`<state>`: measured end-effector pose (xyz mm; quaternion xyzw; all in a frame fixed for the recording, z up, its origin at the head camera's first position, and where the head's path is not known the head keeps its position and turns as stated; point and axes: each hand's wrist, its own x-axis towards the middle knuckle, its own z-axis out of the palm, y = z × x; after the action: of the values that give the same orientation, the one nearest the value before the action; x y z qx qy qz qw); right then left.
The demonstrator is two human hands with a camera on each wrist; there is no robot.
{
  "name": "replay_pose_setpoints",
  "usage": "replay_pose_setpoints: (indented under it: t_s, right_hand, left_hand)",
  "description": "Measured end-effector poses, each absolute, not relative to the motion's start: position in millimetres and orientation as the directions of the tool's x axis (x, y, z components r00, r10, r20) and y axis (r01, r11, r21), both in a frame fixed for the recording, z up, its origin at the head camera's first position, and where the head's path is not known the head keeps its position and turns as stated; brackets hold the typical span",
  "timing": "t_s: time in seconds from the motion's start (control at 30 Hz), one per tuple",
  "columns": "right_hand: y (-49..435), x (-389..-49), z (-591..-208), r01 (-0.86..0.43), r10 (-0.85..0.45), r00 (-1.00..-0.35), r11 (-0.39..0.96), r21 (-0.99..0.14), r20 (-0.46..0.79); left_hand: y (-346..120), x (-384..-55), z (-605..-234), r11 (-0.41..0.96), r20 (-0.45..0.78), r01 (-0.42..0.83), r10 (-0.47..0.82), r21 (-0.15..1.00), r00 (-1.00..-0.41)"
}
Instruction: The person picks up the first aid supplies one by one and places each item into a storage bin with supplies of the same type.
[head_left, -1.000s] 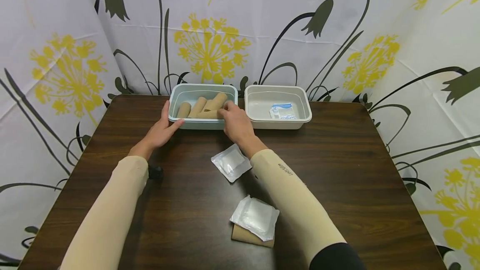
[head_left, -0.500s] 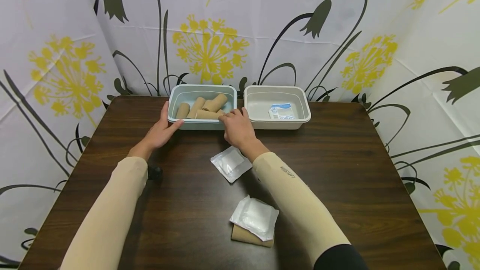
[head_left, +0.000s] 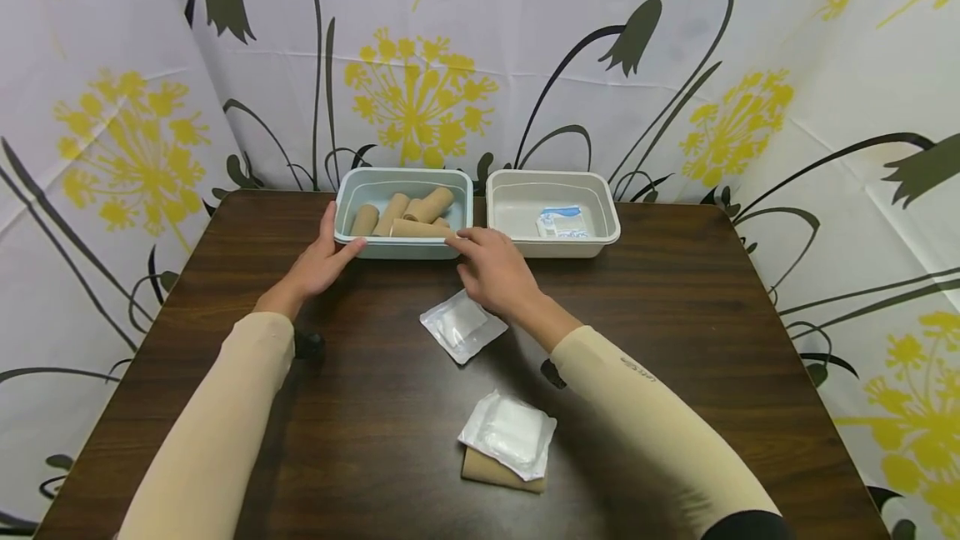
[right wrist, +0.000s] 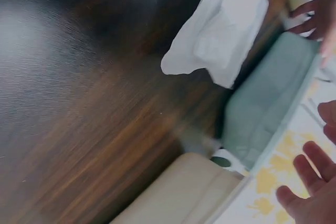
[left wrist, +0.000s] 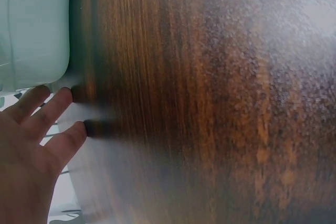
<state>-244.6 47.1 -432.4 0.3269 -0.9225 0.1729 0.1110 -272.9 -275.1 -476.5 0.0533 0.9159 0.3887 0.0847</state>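
Right hand (head_left: 498, 273) drawn back, released; tan rolls (head_left: 430, 206) left inside blue bin (head_left: 405, 251), touched by unclenched left hand (head_left: 317, 263).

Left hand (left wrist: 31, 148) at left end of pale green plastic tub (left wrist: 39, 30); fingers spread, contact unclear. Dark wood-grain tabletop (left wrist: 178, 103) extends on near side, glare present. White cloth (left wrist: 64, 192) with dark print past its edge.

Your head camera is looking forward and down over the dark brown wood-grain table (head_left: 697, 307), your left wrist camera is facing it closely, your right wrist camera is viewing it aslant, all sharing the pale blue-green rectangular plastic tub (head_left: 405, 250)
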Motion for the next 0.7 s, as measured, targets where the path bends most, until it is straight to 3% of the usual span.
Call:
replay_pose_setpoints:
  t_s: [0.3, 0.53, 0.7]
  right_hand:
    - [91, -168, -413, -0.641, -0.596, -0.764, 0.659, -0.393, 0.246]
    - [118, -91, -428, -0.74, -0.745, -0.633, 0.504, -0.446, 0.21]
    - [124, -46, -447, -0.842, -0.804, -0.521, 0.43, -0.324, 0.287]
  left_hand:
    - [-275, -273, -475, 0.697, -0.129, 0.019, 0.159, 0.717, -0.979]
    - [-274, -274, -476, 0.7, -0.126, 0.022, 0.16, 0.714, -0.979]
    - [-274, -274, -477, 0.703, -0.133, 0.012, 0.151, 0.711, -0.98]
